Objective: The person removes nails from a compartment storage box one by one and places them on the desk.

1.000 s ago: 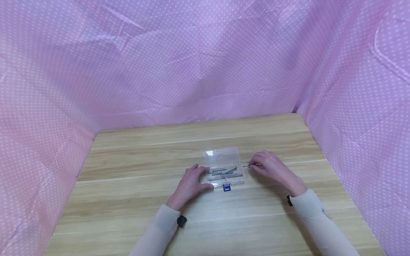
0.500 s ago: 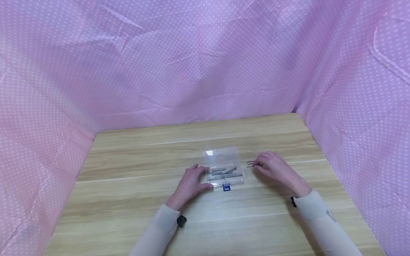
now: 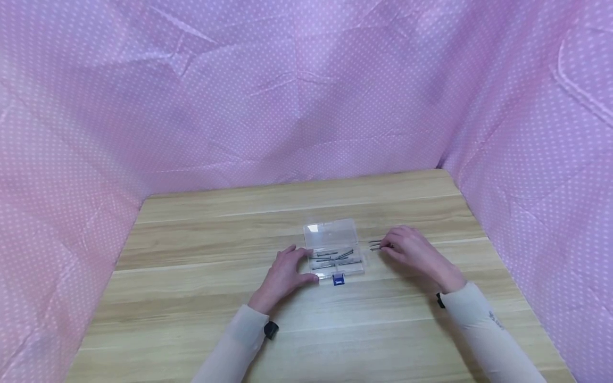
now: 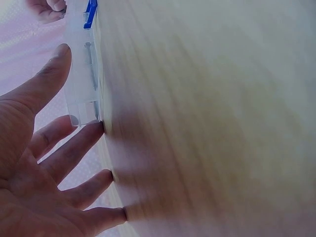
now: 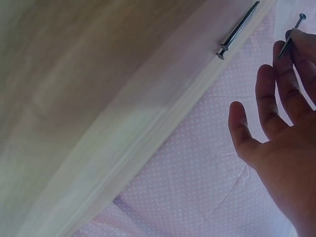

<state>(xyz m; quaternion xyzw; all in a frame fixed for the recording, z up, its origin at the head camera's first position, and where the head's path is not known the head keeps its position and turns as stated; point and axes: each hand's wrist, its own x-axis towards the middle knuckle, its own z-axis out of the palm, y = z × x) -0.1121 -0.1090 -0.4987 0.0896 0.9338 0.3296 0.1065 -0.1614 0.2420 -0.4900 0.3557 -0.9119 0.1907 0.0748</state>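
On the wooden table (image 3: 191, 298), a clear plastic box (image 3: 353, 273) with its hinged lid (image 3: 333, 234) laid back on the far side and a blue clasp (image 3: 338, 279) at the near edge. Inside, several nails (image 3: 328, 254), some crossing or overlapping; toward the front, one to the left and another to the right, lying roughly end to end. Cannot make out the exact layout of the compartments through the clear plastic.

Rests the left hand (image 3: 286, 272) at the left end of the box, with the thumb by the near corner and the forefinger farther back along the side. Spreads those fingers well apart, nearly straight, without closing them round anything.

Pinches a single nail (image 5: 283, 50) between the thumb and foremost fingertips of the right hand (image 3: 406, 247), to the right of the box and apart from it. Holds the ring and little fingers loose and away from the nail. Near that hand, two loose nails (image 5: 240, 27) on the table, side by side, with their heads close together.
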